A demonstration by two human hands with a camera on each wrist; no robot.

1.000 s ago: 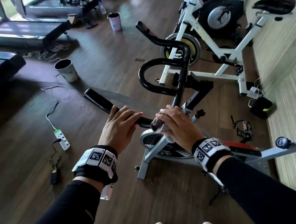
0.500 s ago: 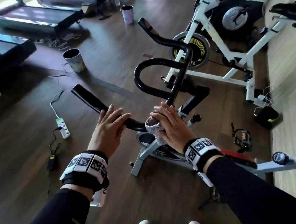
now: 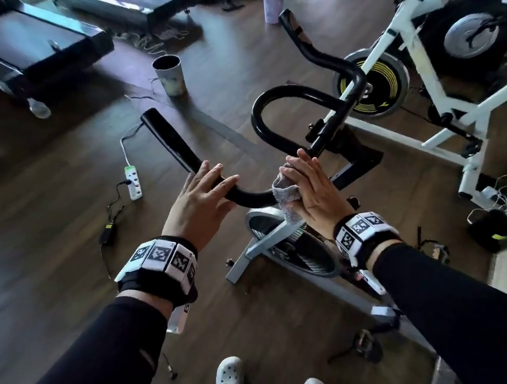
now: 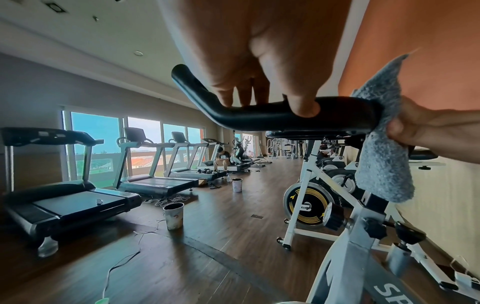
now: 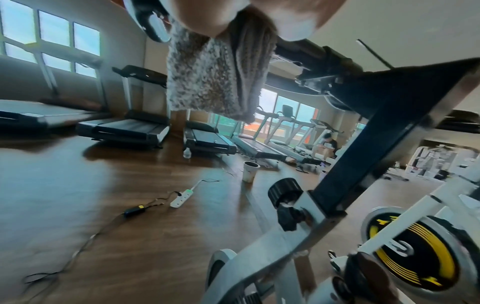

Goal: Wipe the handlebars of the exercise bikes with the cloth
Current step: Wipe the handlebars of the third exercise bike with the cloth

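Observation:
The black handlebar of the grey exercise bike is in front of me. My left hand rests on its left bend, fingers laid over the top and thumb against the bar. My right hand holds a grey cloth against the bar's middle, beside the stem. Its fingers lie straight over the cloth while the thumb pinches it from below. In the left wrist view the cloth wraps the bar and hangs down. The right wrist view shows the cloth dangling under the palm.
A white exercise bike stands close on the right. On the wooden floor lie a power strip with cables, two cups and a bottle. Treadmills line the far left.
The view has swung right. My right hand's fingers have straightened over the cloth, still at the bar's middle. The left hand stays on the left bend.

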